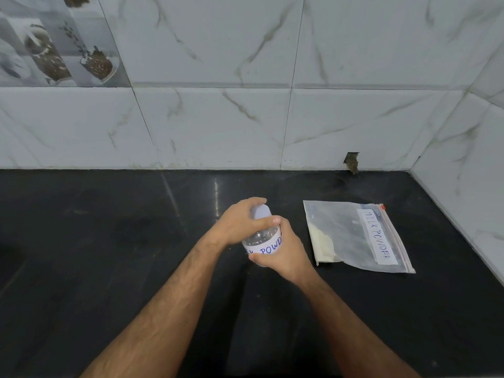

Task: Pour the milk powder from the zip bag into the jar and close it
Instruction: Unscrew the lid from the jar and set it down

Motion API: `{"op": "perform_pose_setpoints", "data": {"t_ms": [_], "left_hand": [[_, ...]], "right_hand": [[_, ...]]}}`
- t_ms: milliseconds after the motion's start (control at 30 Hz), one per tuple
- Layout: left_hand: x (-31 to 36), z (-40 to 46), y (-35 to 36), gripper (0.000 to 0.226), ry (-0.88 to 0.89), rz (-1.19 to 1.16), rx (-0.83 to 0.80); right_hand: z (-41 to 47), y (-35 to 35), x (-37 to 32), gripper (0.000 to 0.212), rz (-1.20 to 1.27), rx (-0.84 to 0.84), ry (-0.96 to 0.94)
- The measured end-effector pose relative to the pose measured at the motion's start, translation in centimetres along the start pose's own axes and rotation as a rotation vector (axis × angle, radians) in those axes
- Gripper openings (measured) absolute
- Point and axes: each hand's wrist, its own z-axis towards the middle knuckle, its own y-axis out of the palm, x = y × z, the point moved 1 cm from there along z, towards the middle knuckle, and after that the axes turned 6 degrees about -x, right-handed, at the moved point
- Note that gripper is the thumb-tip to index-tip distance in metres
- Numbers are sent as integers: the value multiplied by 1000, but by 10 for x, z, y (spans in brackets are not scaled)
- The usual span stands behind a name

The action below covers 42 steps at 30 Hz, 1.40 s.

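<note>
Your left hand [240, 222] comes in from the lower left and sits over the top of the jar [263, 242], its grip curled round the pale lid [261, 211], thumb across the near side and fingers wrapped over the far edge. The jar stands on the black table [109, 255], its clear body banded by a white label with blue handwriting. Your right hand [283, 252] holds the jar's lower body from the right, grip clamped round it with the thumb under the label. Just to the right, apart from your hands, the zip bag [357, 236] lies flat, marked MILK POWDER, with pale powder gathered in its lower left corner.
</note>
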Motion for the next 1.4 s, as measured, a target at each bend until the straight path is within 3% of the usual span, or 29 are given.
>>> {"op": "perform_pose_setpoints", "data": {"t_ms": [133,300,433,500,633,767,867,1133,1267,1400], "left_hand": [[2,4,-11,87,-31,207,-142],[4,13,-14,81,-124,357,-110],[3,18,-10,71,-164,337,-92],[-2,21,-10,57,-162,205,-88],[-26,25,-5,34,-220,-395,-130],[-59,29,6,41,-403,-905,-107],[-83,34,13,44,-485,-1028,-64],[-116,56,21,24,-511,-630,117],[-129,59,14,31,-562,-249,225],[-132,51,12,36,-604,78,231]], "right_hand": [[2,-6,3,96,-32,-25,0],[2,-5,7,92,-68,-32,-17],[3,-8,11,95,-82,-10,-33],[2,-9,14,94,-85,10,-38],[0,-15,19,89,-67,70,-37],[-1,-19,22,78,-28,129,-15],[-3,-22,25,72,14,165,-1],[-11,-24,31,67,77,168,41],[-17,-26,31,66,75,159,55],[-19,-26,29,66,59,160,48]]}}
